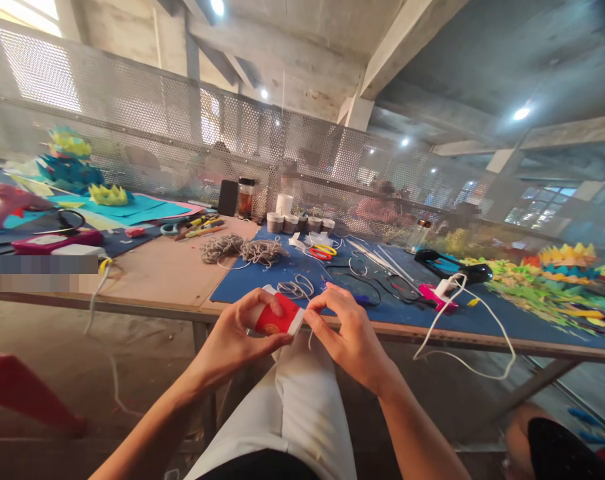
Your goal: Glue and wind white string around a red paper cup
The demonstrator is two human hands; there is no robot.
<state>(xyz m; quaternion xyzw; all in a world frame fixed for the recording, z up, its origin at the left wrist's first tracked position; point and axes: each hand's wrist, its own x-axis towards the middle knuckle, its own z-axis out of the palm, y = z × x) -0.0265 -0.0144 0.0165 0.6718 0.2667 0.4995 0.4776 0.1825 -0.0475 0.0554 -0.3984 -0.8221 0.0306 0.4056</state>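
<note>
My left hand (237, 337) is wrapped around a red and white paper cup (280, 321), tilted on its side above my lap at the table edge. At the white end of the cup, my right hand (345, 330) has thumb and index finger pinched on a thin white cord (310, 341), whose tail hangs below the fingers. Whether the cord passes through the cup is hidden. Just beyond the cup, a loose coil of cord (296, 288) lies on the blue mat (242, 283).
Twine bundles (242, 249), scissors with red and yellow handles (323, 252) and several small tubs (292, 223) lie beyond my hands. A pink glue gun (440, 297) and a looping white cable (507, 347) are at right. Paper crafts (72, 163) stand at left; a perforated metal screen (172, 127) closes the back.
</note>
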